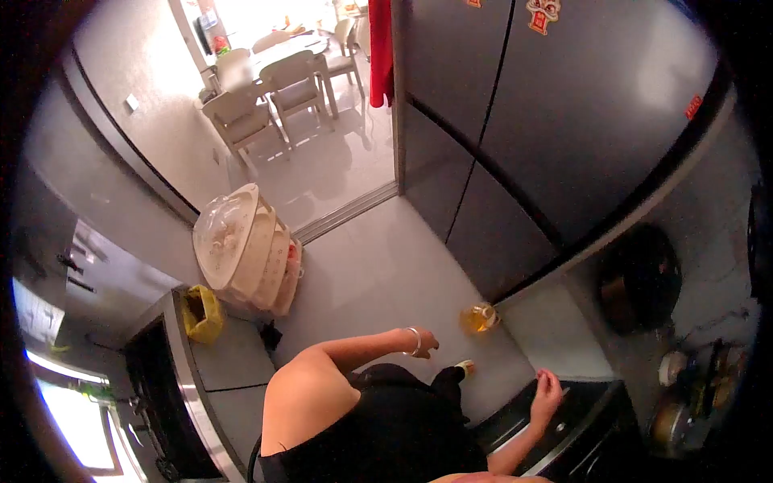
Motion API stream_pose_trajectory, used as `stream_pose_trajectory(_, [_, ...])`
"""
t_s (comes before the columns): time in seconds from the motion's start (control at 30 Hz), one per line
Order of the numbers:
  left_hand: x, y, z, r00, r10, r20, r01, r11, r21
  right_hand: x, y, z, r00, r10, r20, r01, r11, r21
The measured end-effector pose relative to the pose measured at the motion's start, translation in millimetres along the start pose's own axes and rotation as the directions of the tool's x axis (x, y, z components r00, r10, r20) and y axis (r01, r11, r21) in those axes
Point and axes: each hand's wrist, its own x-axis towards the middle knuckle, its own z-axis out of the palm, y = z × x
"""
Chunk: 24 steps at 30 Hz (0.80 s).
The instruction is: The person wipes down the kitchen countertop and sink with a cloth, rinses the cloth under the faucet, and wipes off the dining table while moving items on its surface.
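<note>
My left hand (427,344), with a bracelet at the wrist, hangs over the floor with loosely bent fingers and nothing visible in it. My right hand (548,390) is raised beside the dark counter front (592,398), its fingers slightly curled and holding nothing that I can see. On the floor between and beyond my hands stands a clear bottle of yellow liquid (481,319). Near my left hand, a slippered foot (468,368) shows beside my black clothing.
A large grey refrigerator (555,121) stands ahead on the right. A tiered beige rack (262,253) and a yellow bin bag (202,314) are on the left. Beyond the door track (346,213) are a dining table and chairs (290,80). A dark pot (640,278) sits on the right.
</note>
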Motion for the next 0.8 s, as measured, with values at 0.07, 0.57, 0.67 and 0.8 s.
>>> stream_pose_trajectory(0.07, [16.7, 5.3, -19.0, 0.999, -0.037, 0.033, 0.035, 0.997, 0.066, 34.4, 19.1, -38.2, 1.000, -0.003, 0.010, 0.003, 1.000, 0.001])
stream_pose_trajectory(0.57, [152.1, 90.0, -100.3, 0.991, -0.131, -0.032, 0.128, 0.989, -0.073, 221.9, 27.0, -140.5, 0.986, -0.169, -0.001, 0.168, 0.985, 0.037])
stream_pose_trajectory(0.67, [157.7, 98.3, -113.5, 0.990, -0.142, 0.023, 0.143, 0.988, -0.054, 206.7, 38.8, -112.2, 0.987, -0.087, 0.136, 0.075, 0.993, 0.088])
stream_pose_trajectory(0.8, [159.6, 101.5, -120.9, 0.987, -0.160, 0.004, 0.160, 0.983, -0.091, 196.4, 51.5, -100.9, 0.966, -0.034, 0.257, 0.034, 0.999, 0.003])
